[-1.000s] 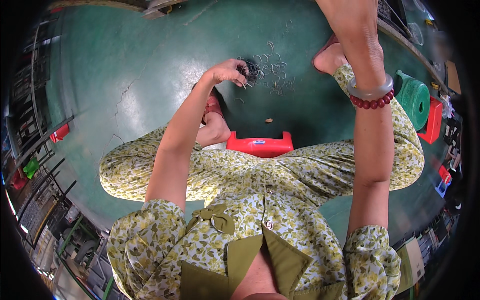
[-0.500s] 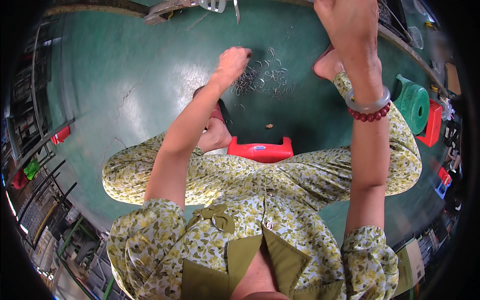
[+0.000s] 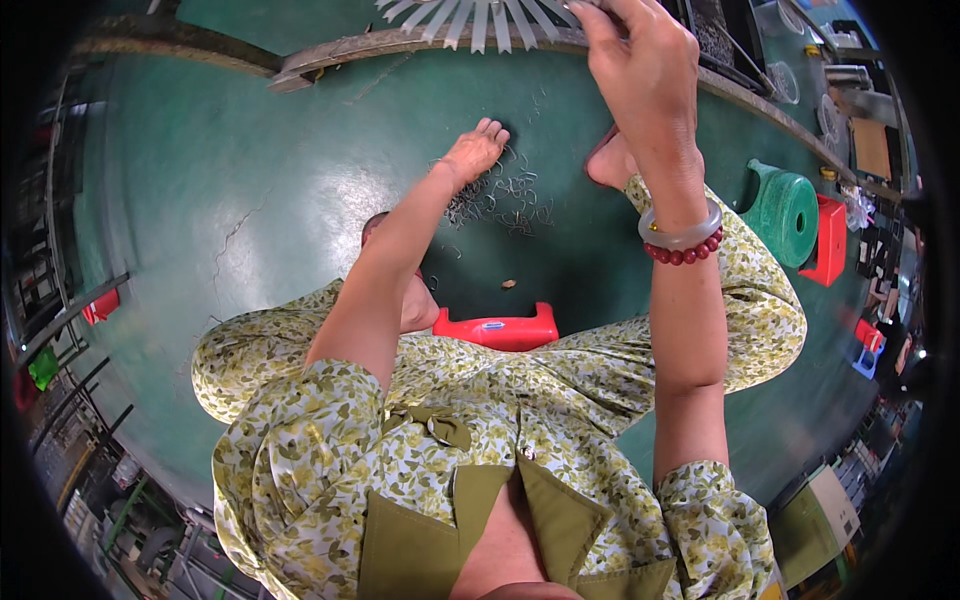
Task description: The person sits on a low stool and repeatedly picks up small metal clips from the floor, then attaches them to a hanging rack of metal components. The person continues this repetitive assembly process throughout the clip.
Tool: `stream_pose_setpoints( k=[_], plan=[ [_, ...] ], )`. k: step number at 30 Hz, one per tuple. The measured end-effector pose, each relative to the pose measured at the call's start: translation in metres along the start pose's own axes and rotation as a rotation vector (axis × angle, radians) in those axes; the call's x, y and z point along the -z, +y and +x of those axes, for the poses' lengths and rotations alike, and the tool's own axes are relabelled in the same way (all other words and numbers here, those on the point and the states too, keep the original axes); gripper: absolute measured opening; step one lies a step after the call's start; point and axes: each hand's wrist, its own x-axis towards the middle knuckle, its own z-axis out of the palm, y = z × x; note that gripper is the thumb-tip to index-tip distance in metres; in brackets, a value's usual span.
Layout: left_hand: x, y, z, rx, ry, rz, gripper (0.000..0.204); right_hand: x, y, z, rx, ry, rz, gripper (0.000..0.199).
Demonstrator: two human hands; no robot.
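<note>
nearest, the seated person's leaf-patterned shirt (image 3: 300, 470) runs down to matching trousers (image 3: 745, 320), with a green-faced box (image 3: 800, 548) off to the lower right. between the bent legs shows the edge of a red plastic stool (image 3: 500, 332), and just past it a small brown scrap (image 3: 508, 284) lies on the green floor (image 3: 300, 130). further out, a loose heap of thin, curved metal pieces (image 3: 518, 190) lies straight on the floor, in no container, denser at its left and sparser at its right. the left hand (image 3: 476, 153) reaches over the heap's far left side, its fingers curled; from this angle i cannot tell whether they grasp a piece. well to the right stands a green stool (image 3: 790, 215) beside a red plastic piece (image 3: 828, 240). the right hand (image 3: 650, 70), a pale bangle (image 3: 684, 230) and red beads (image 3: 683, 253) at its wrist, pinches the edge of a fan of pale strips (image 3: 475, 22), cut off by the top of the view. a wooden beam (image 3: 180, 42) crosses there; beyond it, at the upper right, a dark tray (image 3: 748, 35) holds a grey mass, near two clear plastic tubs (image 3: 784, 82).
</note>
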Motion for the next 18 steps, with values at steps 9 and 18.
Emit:
stream_pose_setpoints(
  k=[9,18],
  plan=[
    [0.088,0.076,-0.002,0.544,0.481,-1.265,0.021,0.014,0.033,-0.017,-0.232,-0.231,0.219,0.017],
    [0.208,0.122,0.003,0.335,0.795,-1.979,0.019,0.041,0.021,-0.024,-0.301,-0.453,0.227,0.022]
  ],
)
